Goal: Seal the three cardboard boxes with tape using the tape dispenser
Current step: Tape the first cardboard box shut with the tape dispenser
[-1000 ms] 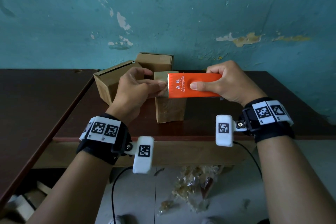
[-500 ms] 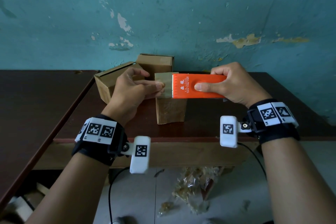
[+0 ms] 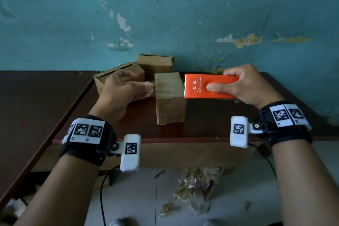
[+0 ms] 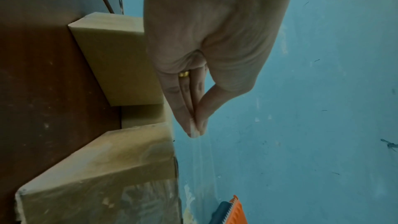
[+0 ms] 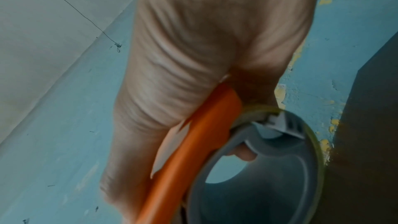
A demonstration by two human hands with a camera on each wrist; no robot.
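Head view: 3 cardboard boxes on a dark brown table point(image 3: 211, 124) against a peeling teal wall point(image 3: 183, 14); the near box point(image 3: 169, 101) stands upright between the hands, with 2 more, a tilted box point(image 3: 102, 82) and a rear box point(image 3: 156, 62), just behind it to the left. The right hand point(image 3: 245, 86) is wrapped around the orange tape dispenser point(image 3: 211, 86), thumb on its face, toothed edge at the near box's right top edge. The left hand point(image 3: 121, 90) pinches the free end of the clear tape point(image 3: 167, 85), which is stretched over the box top. Judged: the tape is thin, limp and sticky, best held by its end and kept taut; the boxes look light and likely to slide, so they need steadying. Left wrist view: fingertips point(image 4: 194, 129) closed on the tape end, a ring on 1 finger, box corner below, dispenser teeth at the bottom edge. Right wrist view: blurred; fingers curled around the orange shell and grey hub point(image 5: 258, 168), with a thin yellowish roll remaining. Room: crumpled plastic scraps point(image 3: 190, 189) on the tiled floor beneath the table.
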